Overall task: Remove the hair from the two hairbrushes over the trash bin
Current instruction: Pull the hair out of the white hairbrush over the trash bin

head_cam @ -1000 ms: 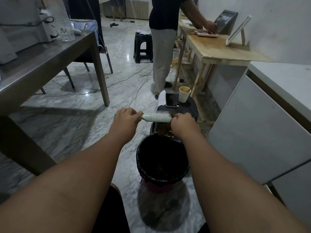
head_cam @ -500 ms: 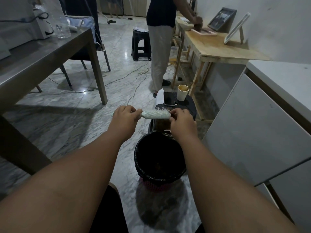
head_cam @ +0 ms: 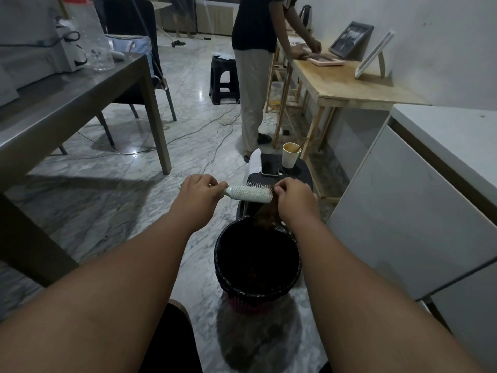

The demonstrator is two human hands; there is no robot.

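My left hand (head_cam: 200,193) is curled round the handle of the pale mint plastic hairbrush (head_cam: 248,194) and holds it level, bristles turned up and away, above the far rim of the round black-lined trash bin (head_cam: 255,293). My right hand (head_cam: 294,196) pinches a clump of brown hair (head_cam: 267,215) at the brush's right tip; the clump hangs toward the bin. Just beyond stands a black plastic stool (head_cam: 303,172) bearing a dark phone (head_cam: 269,164) and a paper cup (head_cam: 291,155).
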